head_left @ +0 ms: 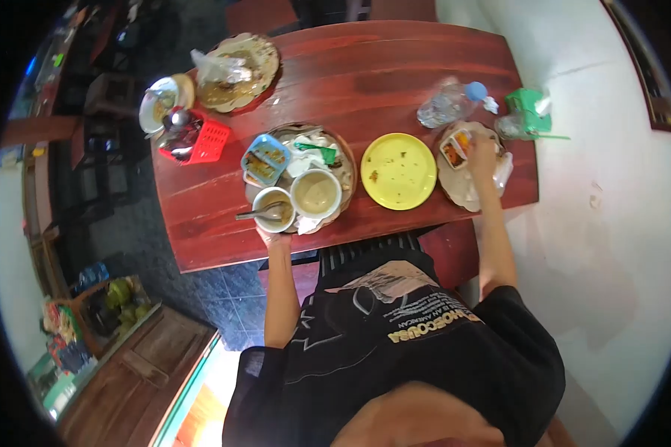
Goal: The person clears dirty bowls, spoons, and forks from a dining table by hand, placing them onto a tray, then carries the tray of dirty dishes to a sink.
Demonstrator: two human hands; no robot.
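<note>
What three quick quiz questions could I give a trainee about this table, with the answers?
1. Multiple choice: Which hand is at the small white container of orange food?
A) left
B) right

2. True or false: A bottle stands on the yellow plate.

3. Fill in the blank: A ____ rests in the white bowl nearest the left hand.

Key:
1. B, the right hand.
2. False; small food scraps lie on it.
3. Spoon.

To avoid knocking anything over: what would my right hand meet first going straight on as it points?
Past the white container beside it, your right hand would probably meet the blue bottle cap, though depth is unclear.
</note>
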